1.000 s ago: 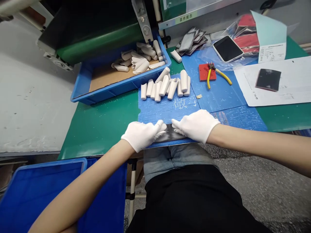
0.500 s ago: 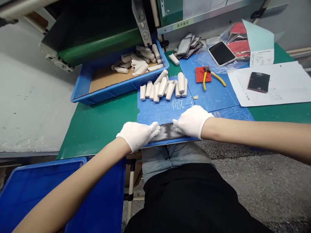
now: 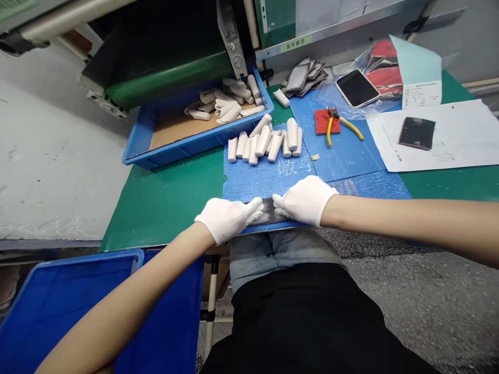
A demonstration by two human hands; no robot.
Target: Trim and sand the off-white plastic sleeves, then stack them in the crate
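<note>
Both my gloved hands rest at the near edge of a blue mat (image 3: 257, 184), on a dark, slightly glossy sheet (image 3: 268, 214). My left hand (image 3: 226, 219) holds the sheet's left part, and my right hand (image 3: 305, 200) holds its right part. Only a short stretch of the sheet shows between the white cotton gloves. Its ends are hidden under my fingers. Several white rolled tubes (image 3: 265, 143) lie in a loose group on the mat, just beyond my hands.
A blue tray (image 3: 187, 143) lined with cardboard holds more white tubes at the far left. Yellow-handled pliers (image 3: 334, 124) lie on a red pad (image 3: 323, 120). Farther right are a phone (image 3: 356, 88) and printed paper (image 3: 448, 150). A blue crate (image 3: 66, 306) sits below left.
My hands have come slightly closer together on the dark sheet since half a second ago. The whole view has shifted a little, and the tubes have not visibly moved.
</note>
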